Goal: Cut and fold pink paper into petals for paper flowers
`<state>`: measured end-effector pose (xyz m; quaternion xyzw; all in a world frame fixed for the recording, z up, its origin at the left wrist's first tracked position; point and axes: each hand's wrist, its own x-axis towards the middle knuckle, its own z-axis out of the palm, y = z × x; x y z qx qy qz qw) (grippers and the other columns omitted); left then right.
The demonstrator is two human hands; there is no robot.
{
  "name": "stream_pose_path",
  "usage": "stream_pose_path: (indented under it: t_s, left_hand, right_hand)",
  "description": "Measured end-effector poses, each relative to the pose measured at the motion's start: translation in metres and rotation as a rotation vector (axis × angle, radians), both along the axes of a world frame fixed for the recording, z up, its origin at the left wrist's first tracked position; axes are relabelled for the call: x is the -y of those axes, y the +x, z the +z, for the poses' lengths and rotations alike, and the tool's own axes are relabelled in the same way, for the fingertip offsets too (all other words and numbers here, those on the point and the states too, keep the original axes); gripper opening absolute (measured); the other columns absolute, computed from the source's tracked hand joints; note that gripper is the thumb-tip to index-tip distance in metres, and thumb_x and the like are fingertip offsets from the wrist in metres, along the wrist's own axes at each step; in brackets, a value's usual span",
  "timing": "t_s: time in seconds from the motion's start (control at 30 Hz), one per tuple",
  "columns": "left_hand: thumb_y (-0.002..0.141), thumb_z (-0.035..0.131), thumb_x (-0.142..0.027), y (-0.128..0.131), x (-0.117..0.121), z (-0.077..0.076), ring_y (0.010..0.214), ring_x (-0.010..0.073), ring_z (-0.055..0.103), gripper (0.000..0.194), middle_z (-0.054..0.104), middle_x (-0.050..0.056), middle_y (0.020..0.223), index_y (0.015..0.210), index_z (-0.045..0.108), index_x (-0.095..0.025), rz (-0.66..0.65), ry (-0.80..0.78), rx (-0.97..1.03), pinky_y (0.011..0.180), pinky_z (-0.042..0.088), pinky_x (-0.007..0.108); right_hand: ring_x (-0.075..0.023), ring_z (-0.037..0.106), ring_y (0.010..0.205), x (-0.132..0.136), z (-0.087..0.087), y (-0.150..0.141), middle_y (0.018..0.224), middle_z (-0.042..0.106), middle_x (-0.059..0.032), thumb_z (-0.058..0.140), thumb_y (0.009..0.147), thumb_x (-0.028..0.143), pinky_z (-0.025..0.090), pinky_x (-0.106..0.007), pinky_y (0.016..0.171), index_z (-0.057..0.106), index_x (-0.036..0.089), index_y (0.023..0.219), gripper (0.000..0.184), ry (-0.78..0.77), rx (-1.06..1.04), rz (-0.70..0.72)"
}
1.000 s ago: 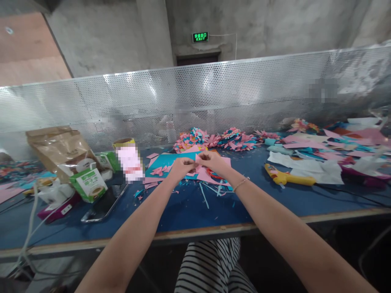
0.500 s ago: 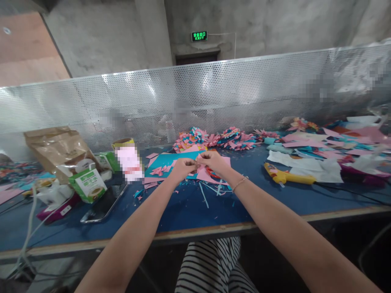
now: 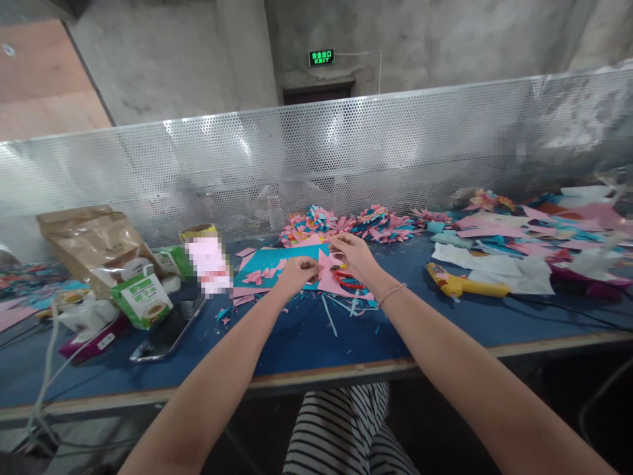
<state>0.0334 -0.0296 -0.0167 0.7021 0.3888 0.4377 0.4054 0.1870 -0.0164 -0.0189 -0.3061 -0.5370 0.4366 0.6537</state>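
My left hand [image 3: 295, 274] is curled shut, pinching a small pink paper piece [image 3: 324, 264] over the blue table. My right hand [image 3: 352, 256] is just right of it, fingers bent and pinching the upper corner of the same pink piece. Under both hands lie a teal paper sheet [image 3: 270, 261] with small pink cut shapes and a larger pink sheet [image 3: 332, 284]. Red-handled scissors [image 3: 346, 278] lie partly hidden under my right wrist. Thin teal strips and scraps [image 3: 330, 313] are scattered in front of the hands.
Finished pink and teal paper flowers [image 3: 346, 225] line the perforated metal screen [image 3: 316, 158]. A yellow glue gun [image 3: 465, 286] lies to the right, before a heap of loose paper [image 3: 524, 244]. Left are a brown bag [image 3: 93, 245], green cartons [image 3: 142, 300] and a phone [image 3: 165, 335]. The table edge [image 3: 346, 373] runs near me.
My right hand has lifted and drawn a little to the right, away from my left hand, spreading the pink piece between them. The left hand stayed nearly still.
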Motion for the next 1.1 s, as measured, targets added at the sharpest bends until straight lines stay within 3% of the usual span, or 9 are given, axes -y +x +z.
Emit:
stream_pose_path:
  t_s: [0.13, 0.23, 0.37, 0.53, 0.8, 1.1]
  left_hand:
    - [0.058, 0.067, -0.032, 0.0, 0.001, 0.002, 0.047, 0.0094, 0.053, 0.021, 0.055, -0.001, 0.05, 0.062, 0.058, -0.013, 0.022, 0.003, 0.004, 0.051, 0.046, 0.023]
    - [0.056, 0.069, -0.028, 0.001, 0.002, 0.003, 0.05, 0.0096, 0.055, 0.02, 0.058, -0.001, 0.053, 0.064, 0.059, -0.013, 0.008, -0.02, 0.003, 0.054, 0.047, 0.023]
    - [0.051, 0.072, -0.022, 0.002, 0.003, 0.005, 0.054, 0.0109, 0.057, 0.021, 0.06, 0.0, 0.056, 0.064, 0.059, -0.012, -0.007, -0.058, 0.013, 0.058, 0.049, 0.025]
    - [0.054, 0.071, -0.029, -0.004, 0.0, 0.006, 0.054, 0.0112, 0.057, 0.022, 0.06, 0.001, 0.056, 0.065, 0.061, -0.012, -0.009, -0.045, 0.035, 0.061, 0.05, 0.027]
    - [0.054, 0.071, -0.022, -0.007, -0.002, 0.009, 0.052, 0.0085, 0.055, 0.016, 0.059, 0.001, 0.055, 0.061, 0.06, -0.012, 0.055, -0.177, 0.289, 0.061, 0.046, 0.026]
    - [0.049, 0.073, -0.021, -0.005, 0.002, 0.008, 0.055, 0.0114, 0.058, 0.022, 0.061, 0.003, 0.057, 0.063, 0.06, -0.011, 0.026, -0.234, 0.331, 0.062, 0.047, 0.027]
  right_hand:
    - [-0.0102, 0.048, 0.058, -0.005, -0.005, -0.002, 0.063, 0.053, 0.001, 0.06, 0.061, 0.041, 0.039, -0.024, 0.054, 0.055, 0.017, 0.069, 0.026, 0.032, 0.3, 0.047]
    - [-0.0101, 0.047, 0.056, -0.009, -0.008, -0.002, 0.06, 0.052, 0.0011, 0.061, 0.061, 0.038, 0.038, -0.023, 0.052, 0.056, 0.016, 0.067, 0.023, 0.07, 0.393, 0.01]
    - [-0.0098, 0.046, 0.055, -0.011, -0.009, 0.001, 0.057, 0.048, 0.0026, 0.059, 0.062, 0.038, 0.039, -0.024, 0.053, 0.054, 0.016, 0.065, 0.022, 0.066, 0.348, -0.063]
    - [-0.0083, 0.045, 0.053, -0.008, -0.006, 0.001, 0.058, 0.047, 0.004, 0.061, 0.06, 0.037, 0.039, -0.023, 0.051, 0.054, 0.016, 0.065, 0.022, 0.028, 0.256, -0.067]
    - [-0.0088, 0.053, 0.057, 0.001, 0.001, -0.001, 0.062, 0.057, 0.0004, 0.069, 0.051, 0.028, 0.044, -0.025, 0.06, 0.058, 0.015, 0.065, 0.022, -0.142, 0.086, 0.17]
    - [-0.0105, 0.055, 0.06, 0.001, -0.001, -0.002, 0.062, 0.057, -0.0004, 0.064, 0.057, 0.029, 0.045, -0.026, 0.062, 0.056, 0.015, 0.063, 0.018, -0.112, 0.128, 0.182]
